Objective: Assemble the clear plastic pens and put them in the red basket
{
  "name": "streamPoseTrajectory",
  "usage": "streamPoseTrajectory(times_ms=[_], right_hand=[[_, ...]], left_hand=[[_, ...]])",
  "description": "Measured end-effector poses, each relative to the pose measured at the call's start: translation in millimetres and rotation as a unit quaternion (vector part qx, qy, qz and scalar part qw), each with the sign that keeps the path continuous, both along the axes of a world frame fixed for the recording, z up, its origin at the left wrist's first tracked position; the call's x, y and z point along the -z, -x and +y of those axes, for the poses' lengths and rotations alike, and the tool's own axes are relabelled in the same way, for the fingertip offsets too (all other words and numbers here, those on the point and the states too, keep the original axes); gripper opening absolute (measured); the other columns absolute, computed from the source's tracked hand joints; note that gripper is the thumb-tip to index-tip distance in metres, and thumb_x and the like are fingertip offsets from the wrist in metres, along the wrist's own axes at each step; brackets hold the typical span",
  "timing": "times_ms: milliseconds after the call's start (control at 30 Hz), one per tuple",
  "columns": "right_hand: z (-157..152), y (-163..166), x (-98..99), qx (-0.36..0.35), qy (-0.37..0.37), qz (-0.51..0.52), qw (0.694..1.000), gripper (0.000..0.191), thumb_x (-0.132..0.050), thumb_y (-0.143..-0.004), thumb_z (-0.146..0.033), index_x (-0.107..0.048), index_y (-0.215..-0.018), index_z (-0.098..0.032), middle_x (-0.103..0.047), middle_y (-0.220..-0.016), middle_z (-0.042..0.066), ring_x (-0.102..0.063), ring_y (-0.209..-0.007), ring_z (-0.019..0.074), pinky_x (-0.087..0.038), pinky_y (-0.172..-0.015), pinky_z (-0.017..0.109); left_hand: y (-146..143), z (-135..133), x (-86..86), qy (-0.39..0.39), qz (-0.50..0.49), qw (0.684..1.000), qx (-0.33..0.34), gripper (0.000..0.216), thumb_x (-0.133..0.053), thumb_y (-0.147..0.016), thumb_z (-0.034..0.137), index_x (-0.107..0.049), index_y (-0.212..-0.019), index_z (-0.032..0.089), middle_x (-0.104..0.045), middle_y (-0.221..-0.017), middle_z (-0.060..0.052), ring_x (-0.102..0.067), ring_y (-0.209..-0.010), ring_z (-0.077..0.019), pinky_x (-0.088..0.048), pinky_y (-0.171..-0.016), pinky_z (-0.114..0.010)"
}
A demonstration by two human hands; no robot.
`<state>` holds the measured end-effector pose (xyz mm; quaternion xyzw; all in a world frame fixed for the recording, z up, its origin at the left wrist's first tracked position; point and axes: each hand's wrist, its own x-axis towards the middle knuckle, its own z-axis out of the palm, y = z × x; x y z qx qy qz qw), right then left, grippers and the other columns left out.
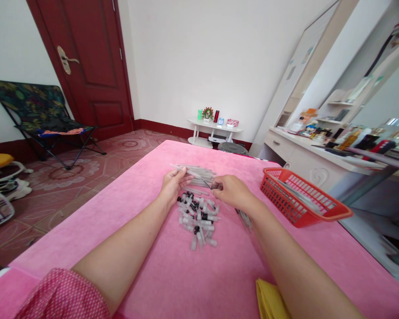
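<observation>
Pink-covered bench filling the lower frame, and at the right of centre sits the red basket; slotted walls, tilted a touch toward the camera, with what look like pale clear strips lying along its floor, too blurred to name.

Centre frame now: the left hand and the right hand meet over the bench; each grip is pressed together, pinching one end of a thin clear tube stretched between them; just behind it lies a row of long clear tubes; just below the hands, a loose pile of small vials, some with black caps, spreads toward the camera; a few more clear pieces lie under the right wrist; a yellow thing peeks in at the bottom edge.

Around the room: dark red door upper left; folding chair beside it on the patterned tiled floor; small white shelf table against the far wall, carrying a little plant; white dressing table at the right, crowded with bottles.
</observation>
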<state>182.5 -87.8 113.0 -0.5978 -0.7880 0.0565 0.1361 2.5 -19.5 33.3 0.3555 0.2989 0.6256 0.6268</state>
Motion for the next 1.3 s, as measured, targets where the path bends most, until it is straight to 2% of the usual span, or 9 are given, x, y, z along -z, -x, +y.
streamPoseTrajectory(times_ms=[200, 400, 467, 600, 733, 833, 933, 1100, 1300], right_hand=[[2.1, -4.2, 0.6, 0.006, -0.023, 0.024, 0.999, 0.014, -0.055, -0.070, -0.022, -0.069, -0.071, -0.020, -0.066, -0.068, 0.000, -0.055, -0.060, 0.0124, -0.031, -0.053, 0.022], [3.6, -0.9, 1.8, 0.013, -0.122, 0.067, 0.990, 0.013, -0.058, -0.074, -0.027, -0.070, -0.076, -0.022, -0.068, -0.072, 0.001, -0.057, -0.064, 0.0147, -0.036, -0.058, 0.024], [2.1, 1.8, 0.3, 0.021, -0.203, 0.116, 0.972, 0.015, -0.060, -0.075, -0.030, -0.069, -0.083, -0.020, -0.069, -0.081, 0.003, -0.059, -0.072, 0.0167, -0.040, -0.066, 0.027], [-0.8, 5.8, 0.1, 0.039, -0.344, 0.226, 0.911, 0.021, -0.054, -0.082, -0.034, -0.065, -0.092, -0.019, -0.066, -0.092, 0.006, -0.058, -0.086, 0.0192, -0.042, -0.079, 0.032], [4.2, 15.0, 22.4, -0.022, -0.258, 0.220, 0.940, 0.014, -0.053, -0.082, -0.024, -0.066, -0.086, -0.019, -0.065, -0.086, 0.004, -0.057, -0.080, 0.0168, -0.042, -0.075, 0.029], [10.8, 27.4, 46.3, -0.085, -0.155, 0.129, 0.976, 0.021, -0.053, -0.080, -0.017, -0.069, -0.093, -0.022, -0.064, -0.089, 0.004, -0.056, -0.084, 0.0170, -0.041, -0.076, 0.028], [16.4, 38.6, 59.7, -0.113, -0.098, 0.025, 0.988, 0.034, -0.048, -0.083, -0.013, -0.067, -0.107, -0.027, -0.061, -0.090, 0.005, -0.054, -0.085, 0.0171, -0.038, -0.074, 0.027], [21.8, 45.6, 58.4, -0.098, -0.079, -0.096, 0.987, 0.046, -0.041, -0.083, -0.008, -0.061, -0.119, -0.029, -0.057, -0.093, 0.008, -0.051, -0.087, 0.0189, -0.035, -0.074, 0.028], [22.4, 46.4, 55.2, -0.105, -0.086, -0.105, 0.985, 0.026, -0.049, -0.084, -0.019, -0.070, -0.098, -0.026, -0.059, -0.091, 0.008, -0.051, -0.091, 0.0205, -0.035, -0.075, 0.029]], left_hand=[[-1.3, -1.8, -0.3, -0.008, 0.023, 0.999, 0.025, 0.022, -0.070, -0.072, 0.028, -0.064, -0.083, 0.010, -0.070, -0.072, -0.007, -0.068, -0.064, -0.0145, -0.050, -0.052, -0.017], [-8.8, -10.4, -6.9, 0.012, 0.017, 0.993, 0.112, 0.014, -0.070, -0.072, 0.020, -0.064, -0.077, 0.009, -0.070, -0.071, -0.008, -0.069, -0.065, -0.0162, -0.052, -0.055, -0.018], [-9.5, -10.1, -9.2, 0.030, -0.032, 0.993, 0.114, 0.008, -0.067, -0.074, 0.016, -0.064, -0.077, 0.009, -0.071, -0.073, -0.008, -0.069, -0.069, -0.0156, -0.053, -0.057, -0.017], [-2.3, -1.0, -10.9, 0.091, -0.176, 0.980, 0.029, 0.010, -0.055, -0.082, 0.008, -0.061, -0.075, 0.010, -0.069, -0.069, -0.005, -0.068, -0.065, -0.0104, -0.053, -0.060, -0.013], [8.1, 7.7, -9.7, 0.121, -0.267, 0.956, -0.028, 0.013, -0.050, -0.085, 0.007, -0.059, -0.076, 0.010, -0.068, -0.066, -0.004, -0.067, -0.063, -0.0084, -0.054, -0.060, -0.011], [10.7, 8.9, -8.3, 0.120, -0.281, 0.952, -0.032, 0.011, -0.051, -0.086, 0.009, -0.060, -0.081, 0.011, -0.068, -0.065, -0.003, -0.067, -0.063, -0.0080, -0.054, -0.061, -0.011], [9.7, 8.7, -6.9, 0.121, -0.271, 0.955, -0.023, 0.011, -0.051, -0.086, 0.010, -0.061, -0.081, 0.011, -0.068, -0.066, -0.003, -0.067, -0.063, -0.0076, -0.054, -0.061, -0.010], [7.7, 9.6, -6.1, 0.125, -0.251, 0.959, -0.029, 0.010, -0.053, -0.085, 0.011, -0.062, -0.081, 0.012, -0.068, -0.067, -0.003, -0.066, -0.064, -0.0067, -0.053, -0.062, -0.010], [7.4, 9.5, -6.0, 0.126, -0.251, 0.959, -0.026, 0.011, -0.053, -0.085, 0.011, -0.060, -0.077, 0.012, -0.067, -0.066, -0.003, -0.066, -0.064, -0.0073, -0.053, -0.061, -0.010]])
